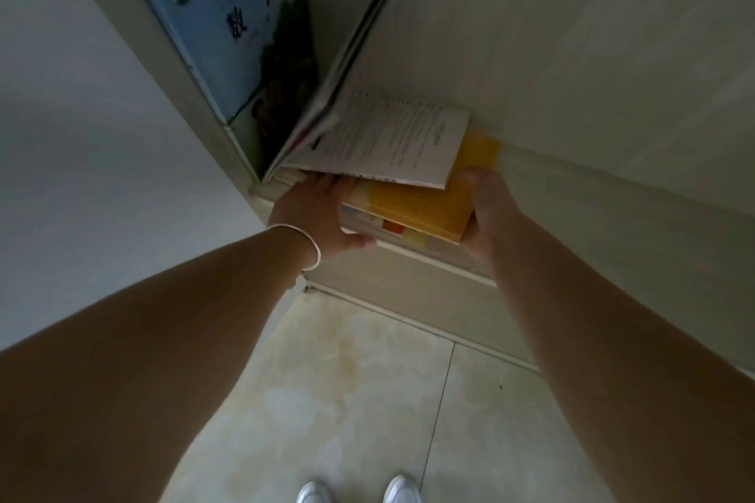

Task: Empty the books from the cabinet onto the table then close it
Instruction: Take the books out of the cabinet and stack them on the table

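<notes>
A stack of books topped by a yellow book [416, 204] sticks out over the front edge of the cabinet shelf [572, 184]. My left hand [314, 212] grips the stack's left side and my right hand [486, 208] grips its right side. An open book with white printed pages [392, 139] lies on top of the stack. A blue-covered book [228, 24] leans upright against the cabinet's left wall, and a thin book [351, 53] tilts beside it. The stack's lower books are mostly hidden.
The pale cabinet interior wall [551, 33] fills the upper right. A white wall [81, 135] runs along the left. Beige floor tiles [367, 380] lie below, with my white shoes [359, 490] at the bottom edge. A bracelet [310, 245] circles my left wrist.
</notes>
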